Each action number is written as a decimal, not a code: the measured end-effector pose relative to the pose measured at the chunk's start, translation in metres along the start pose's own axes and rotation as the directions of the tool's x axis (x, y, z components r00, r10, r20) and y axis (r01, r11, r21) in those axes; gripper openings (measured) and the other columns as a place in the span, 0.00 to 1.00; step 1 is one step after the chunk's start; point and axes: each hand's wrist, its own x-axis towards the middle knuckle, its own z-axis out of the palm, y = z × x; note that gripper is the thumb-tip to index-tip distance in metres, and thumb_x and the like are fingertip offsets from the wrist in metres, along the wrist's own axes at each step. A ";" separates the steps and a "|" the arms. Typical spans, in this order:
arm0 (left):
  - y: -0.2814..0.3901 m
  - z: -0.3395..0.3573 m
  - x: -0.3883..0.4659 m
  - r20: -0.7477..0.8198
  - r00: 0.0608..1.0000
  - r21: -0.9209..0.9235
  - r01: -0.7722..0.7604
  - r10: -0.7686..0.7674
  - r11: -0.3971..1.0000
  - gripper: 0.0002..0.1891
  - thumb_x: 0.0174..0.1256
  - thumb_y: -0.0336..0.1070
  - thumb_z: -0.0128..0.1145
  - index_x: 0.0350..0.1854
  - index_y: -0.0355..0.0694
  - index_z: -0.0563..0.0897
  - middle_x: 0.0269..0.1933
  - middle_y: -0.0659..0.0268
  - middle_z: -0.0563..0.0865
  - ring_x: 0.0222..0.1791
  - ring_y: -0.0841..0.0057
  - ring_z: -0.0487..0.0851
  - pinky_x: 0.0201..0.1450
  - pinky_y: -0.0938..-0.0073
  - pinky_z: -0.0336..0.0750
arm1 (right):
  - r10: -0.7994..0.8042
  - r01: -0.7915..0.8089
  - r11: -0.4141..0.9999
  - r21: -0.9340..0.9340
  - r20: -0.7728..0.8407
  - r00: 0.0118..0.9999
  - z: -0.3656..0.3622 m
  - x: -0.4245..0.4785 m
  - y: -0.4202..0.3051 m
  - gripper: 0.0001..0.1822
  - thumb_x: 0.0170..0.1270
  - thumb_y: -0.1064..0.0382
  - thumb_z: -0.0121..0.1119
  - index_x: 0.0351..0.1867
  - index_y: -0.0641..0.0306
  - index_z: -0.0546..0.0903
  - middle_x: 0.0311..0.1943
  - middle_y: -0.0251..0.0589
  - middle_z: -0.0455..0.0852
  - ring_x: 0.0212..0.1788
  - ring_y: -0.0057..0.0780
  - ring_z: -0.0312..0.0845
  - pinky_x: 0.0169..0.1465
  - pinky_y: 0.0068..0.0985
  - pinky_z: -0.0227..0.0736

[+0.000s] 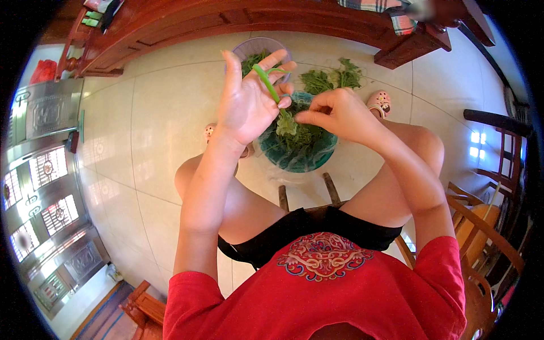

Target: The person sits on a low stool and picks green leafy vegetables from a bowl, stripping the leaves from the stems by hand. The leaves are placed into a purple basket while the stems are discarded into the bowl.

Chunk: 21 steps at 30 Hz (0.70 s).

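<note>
My left hand (255, 95), palm up with its thumb spread, holds a green leafy stem (267, 83) across its curled fingers. The stem's leafy end hangs down beside my right hand (327, 111), whose thumb and index finger are close together; whether they pinch a fine strand cannot be told. Below both hands, a teal basin (299, 163) lined with clear plastic contains feathery greens. Beyond my left hand is a purple basket (255, 42) holding more greens, partly hidden by my fingers. A loose pile of leafy stems (331, 80) lies on the floor behind the basin.
A dark red wooden bench (255, 17) runs along the far side. Beneath me is a wooden stool (331, 189). My feet wear pink clogs (379, 102) on either side of the basin. A wooden chair (480, 229) stands at the right.
</note>
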 end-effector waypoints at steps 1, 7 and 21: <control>-0.001 0.001 0.001 -0.006 1.000 -0.024 -0.014 0.014 1.000 0.44 0.52 0.72 0.29 0.57 0.34 0.61 0.52 0.53 0.70 0.35 0.70 0.71 0.34 0.75 0.63 | 0.012 -0.012 1.000 0.000 -0.072 0.997 0.000 0.001 -0.003 0.11 0.45 0.58 0.60 0.23 0.64 0.79 0.15 0.44 0.77 0.20 0.36 0.74 0.27 0.27 0.68; -0.014 0.014 0.008 -0.053 0.993 -0.119 -0.112 0.107 0.987 0.38 0.56 0.64 0.39 0.57 0.33 0.61 0.53 0.50 0.68 0.46 0.65 0.71 0.46 0.70 0.67 | 0.018 0.046 0.914 0.402 -0.154 0.988 0.023 0.004 0.003 0.13 0.47 0.59 0.62 0.25 0.70 0.79 0.17 0.39 0.78 0.20 0.19 0.69 0.26 0.20 0.65; -0.014 -0.008 0.003 -0.182 0.967 0.700 0.002 0.176 0.714 0.09 0.57 0.31 0.53 0.38 0.32 0.76 0.31 0.64 0.81 0.30 0.82 0.77 0.37 0.83 0.71 | -0.152 0.099 0.979 -0.180 -0.315 0.937 0.000 -0.003 0.000 0.14 0.52 0.56 0.57 0.23 0.68 0.79 0.13 0.39 0.72 0.17 0.34 0.71 0.24 0.28 0.67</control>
